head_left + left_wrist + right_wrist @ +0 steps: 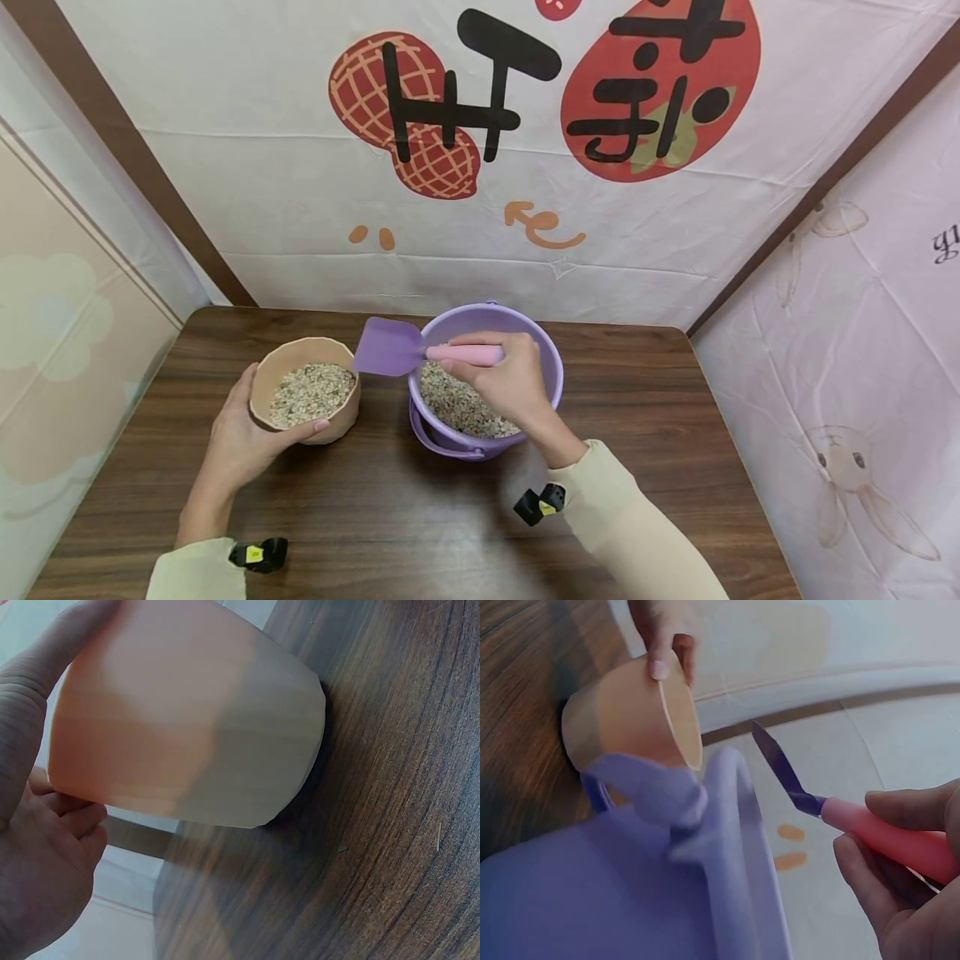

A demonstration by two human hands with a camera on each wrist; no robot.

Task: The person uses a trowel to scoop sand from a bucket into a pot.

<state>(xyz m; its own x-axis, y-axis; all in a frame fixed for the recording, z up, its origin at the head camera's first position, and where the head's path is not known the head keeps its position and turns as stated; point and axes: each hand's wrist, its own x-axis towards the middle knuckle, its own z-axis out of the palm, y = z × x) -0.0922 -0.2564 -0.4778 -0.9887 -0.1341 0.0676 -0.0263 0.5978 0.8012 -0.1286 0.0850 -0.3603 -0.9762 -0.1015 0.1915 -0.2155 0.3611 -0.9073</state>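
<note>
The small peach-coloured plastic cup (pixel 306 398), filled with mixed grain (pixel 311 392), stands on the dark wood-grain table (pixel 645 400) at 9 o'clock from the round lilac plastic bucket (pixel 551 367). The left hand (pixel 240 437) wraps the cup wall, thumb at the near rim. The right hand (pixel 510 383), above the bucket, curls its fingers round the pink handle of the purple flat-bladed spatula (pixel 390 346). The blade points toward 9 o'clock, between both rims.
</note>
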